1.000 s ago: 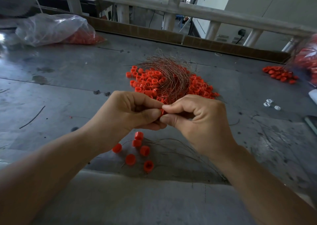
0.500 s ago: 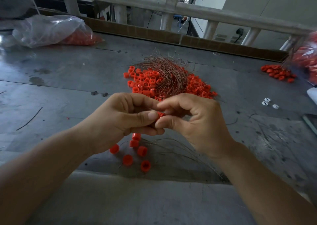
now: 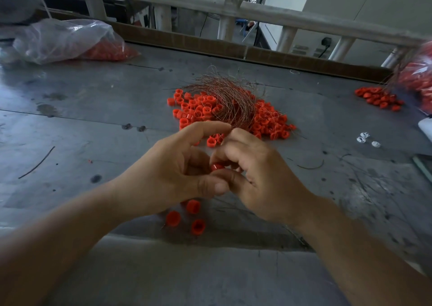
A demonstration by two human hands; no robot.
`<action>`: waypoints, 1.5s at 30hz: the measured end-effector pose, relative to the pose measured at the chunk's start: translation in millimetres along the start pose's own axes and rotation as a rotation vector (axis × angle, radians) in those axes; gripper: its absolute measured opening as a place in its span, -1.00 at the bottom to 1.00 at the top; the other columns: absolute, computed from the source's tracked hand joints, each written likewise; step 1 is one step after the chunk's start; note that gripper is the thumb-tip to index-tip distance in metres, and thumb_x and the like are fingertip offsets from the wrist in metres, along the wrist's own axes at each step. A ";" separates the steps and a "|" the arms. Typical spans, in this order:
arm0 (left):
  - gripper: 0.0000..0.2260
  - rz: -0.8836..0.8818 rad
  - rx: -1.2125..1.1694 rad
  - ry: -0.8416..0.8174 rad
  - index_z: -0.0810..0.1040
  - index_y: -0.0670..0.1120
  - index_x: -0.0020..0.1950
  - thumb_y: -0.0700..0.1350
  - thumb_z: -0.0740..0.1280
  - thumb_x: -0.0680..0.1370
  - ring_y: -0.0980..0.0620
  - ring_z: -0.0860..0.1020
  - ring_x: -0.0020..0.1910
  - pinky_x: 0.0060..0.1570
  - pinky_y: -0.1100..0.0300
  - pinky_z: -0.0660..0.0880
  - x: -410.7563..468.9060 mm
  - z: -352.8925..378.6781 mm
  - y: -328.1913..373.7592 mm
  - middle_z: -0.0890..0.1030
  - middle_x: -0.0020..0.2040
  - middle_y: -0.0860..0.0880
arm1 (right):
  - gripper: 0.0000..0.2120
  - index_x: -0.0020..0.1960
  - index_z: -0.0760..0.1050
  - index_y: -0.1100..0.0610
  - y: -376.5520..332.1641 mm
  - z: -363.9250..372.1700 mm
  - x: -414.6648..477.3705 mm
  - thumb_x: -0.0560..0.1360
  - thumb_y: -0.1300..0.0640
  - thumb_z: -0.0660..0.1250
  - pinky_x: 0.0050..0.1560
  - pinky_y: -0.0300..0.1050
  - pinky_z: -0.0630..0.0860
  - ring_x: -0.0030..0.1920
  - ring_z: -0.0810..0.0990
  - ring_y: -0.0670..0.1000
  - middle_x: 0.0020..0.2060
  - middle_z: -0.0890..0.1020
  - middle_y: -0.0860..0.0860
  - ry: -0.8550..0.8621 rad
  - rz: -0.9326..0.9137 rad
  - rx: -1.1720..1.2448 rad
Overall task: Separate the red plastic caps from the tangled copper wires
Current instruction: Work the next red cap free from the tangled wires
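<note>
- red cap (image 3: 217, 166) sits between both hands, on the near side of the copper wire tangle (image 3: 230, 100), held above the bench (image 3: 93, 123)
- right hand (image 3: 264, 179): fingers curled in, fingertips pinch the red cap
- left hand (image 3: 173, 177): half curled, index finger stretched toward the tangle, thumb tip against the right thumb; cannot tell whether it grips the cap or a wire strand
- copper wire tangle lies mid-bench on top of the cap pile (image 3: 196, 109); caps spread out on both sides of the tangle
- three loose caps (image 3: 193, 206) on the bench, near side of the tangle, just below the left hand
- faint thin strands on the bench, near side of the tangle, by the right wrist
- small cap heap (image 3: 378, 99) well to the right of the tangle
- white bits (image 3: 365, 138) right of the tangle, nearer the person than the small heap
- clear plastic bag (image 3: 67, 39) with red caps inside, far left of the tangle and behind it
- second bag (image 3: 418, 72) of red caps, blurred, far right of the tangle at the frame edge
- short dark wire piece (image 3: 37, 163) well left of the tangle
- pale railing (image 3: 257, 13) behind the tangle, past the far bench edge
</note>
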State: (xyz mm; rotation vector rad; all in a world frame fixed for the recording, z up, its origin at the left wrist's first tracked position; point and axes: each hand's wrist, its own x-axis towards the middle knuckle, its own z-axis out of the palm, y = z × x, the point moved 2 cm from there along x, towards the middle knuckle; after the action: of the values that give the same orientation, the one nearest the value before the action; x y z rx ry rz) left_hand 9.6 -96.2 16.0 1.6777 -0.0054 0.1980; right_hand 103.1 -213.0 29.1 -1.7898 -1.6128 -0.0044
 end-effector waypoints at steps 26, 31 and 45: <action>-0.44 0.043 -0.286 0.007 0.41 0.01 0.28 -0.01 0.49 0.32 -0.03 0.66 -0.17 -0.16 0.23 0.56 1.4 -7.1 3.7 0.67 -0.17 -0.13 | -0.76 -0.08 0.60 0.14 3.0 -7.7 -1.0 0.29 0.09 0.45 -0.17 -0.33 0.46 -0.21 0.47 -0.18 -0.25 0.51 -0.08 0.167 -0.020 0.172; -0.46 0.050 -0.247 0.030 0.40 0.01 0.28 -0.01 0.46 0.34 -0.04 0.66 -0.17 -0.16 0.21 0.57 2.9 -9.1 2.3 0.68 -0.16 -0.13 | -0.68 0.02 0.52 0.03 4.0 -9.4 -0.8 0.28 0.10 0.45 -0.16 -0.22 0.51 -0.18 0.50 -0.14 -0.22 0.51 -0.08 0.159 -0.037 0.170; -0.49 0.042 -0.116 0.122 0.40 0.04 0.22 -0.01 0.39 0.28 -0.04 0.66 -0.33 -0.39 0.28 0.54 3.1 -8.0 6.4 0.67 -0.29 -0.12 | -0.72 0.07 0.48 0.02 4.0 -9.8 0.3 0.38 0.13 0.40 -0.14 -0.29 0.50 -0.14 0.53 -0.12 -0.17 0.54 -0.07 0.102 -0.030 0.218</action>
State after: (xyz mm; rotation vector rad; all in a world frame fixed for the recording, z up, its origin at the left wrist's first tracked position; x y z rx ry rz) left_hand 10.9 -88.7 23.5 1.5487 0.0382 0.3255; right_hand 111.0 -217.5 34.5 -1.5737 -1.5059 0.0630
